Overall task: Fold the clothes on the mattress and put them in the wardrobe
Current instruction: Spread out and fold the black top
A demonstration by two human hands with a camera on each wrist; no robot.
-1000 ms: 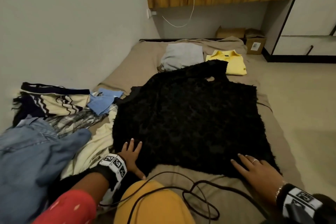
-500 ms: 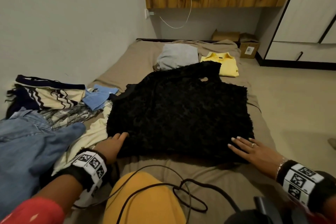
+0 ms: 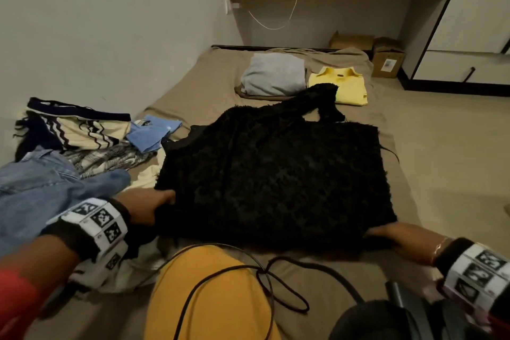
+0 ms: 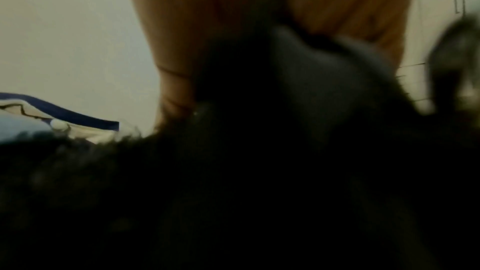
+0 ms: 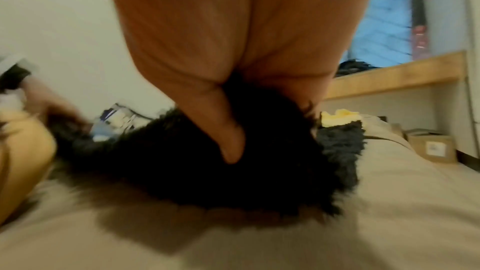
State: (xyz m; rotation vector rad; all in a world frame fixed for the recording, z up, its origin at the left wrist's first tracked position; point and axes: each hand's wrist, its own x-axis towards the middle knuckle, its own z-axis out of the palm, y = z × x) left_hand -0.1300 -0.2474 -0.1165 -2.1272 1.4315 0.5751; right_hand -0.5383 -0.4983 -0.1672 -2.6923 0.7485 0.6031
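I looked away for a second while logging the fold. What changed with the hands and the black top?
Both hands went from lying flat on the black top to gripping its near corners: left hand, right hand. The near edge now lifts off the mattress. The grey fold and yellow shirt stayed put.

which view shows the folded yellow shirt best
The head view: the yellow collared shirt lies folded in full beside the grey folded garment. The right wrist view catches only a yellow sliver behind the black fuzzy garment; the left wrist view shows none.
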